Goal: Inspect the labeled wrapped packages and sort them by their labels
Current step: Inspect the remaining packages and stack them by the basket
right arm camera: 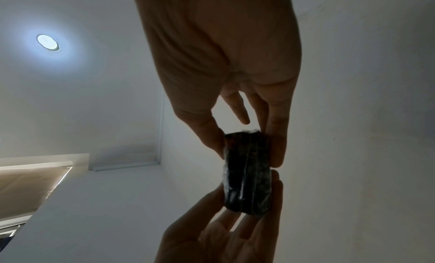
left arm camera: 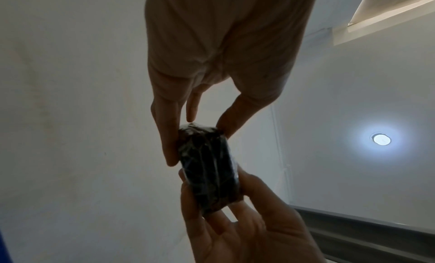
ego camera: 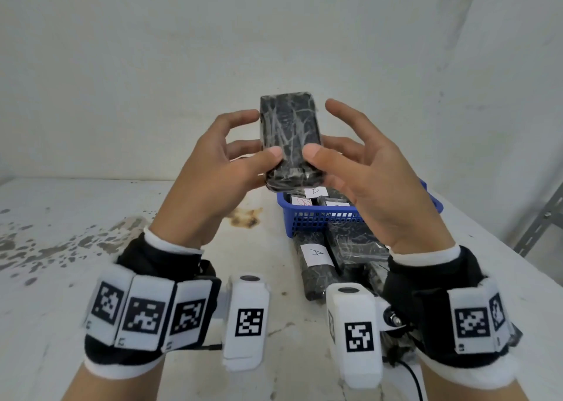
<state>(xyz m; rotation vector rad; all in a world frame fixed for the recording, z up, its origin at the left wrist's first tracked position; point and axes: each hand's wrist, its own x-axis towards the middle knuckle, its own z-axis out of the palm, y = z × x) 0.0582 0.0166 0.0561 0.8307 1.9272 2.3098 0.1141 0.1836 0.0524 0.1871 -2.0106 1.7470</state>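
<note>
Inspection step: left hand (ego camera: pixel 213 169) and right hand (ego camera: pixel 362 172) pinch the wrapped package (ego camera: pixel 289 138) at twelve o'clock; no label showing, so I'd flip it next.

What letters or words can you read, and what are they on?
"A": white label on a black wrapped package lying in front of the blue basket.
"B": white label on a package in the basket.
A red mark on another label in the basket is too unclear to read.
The package held up by the left hand and right hand shows no label on any visible side.
</note>
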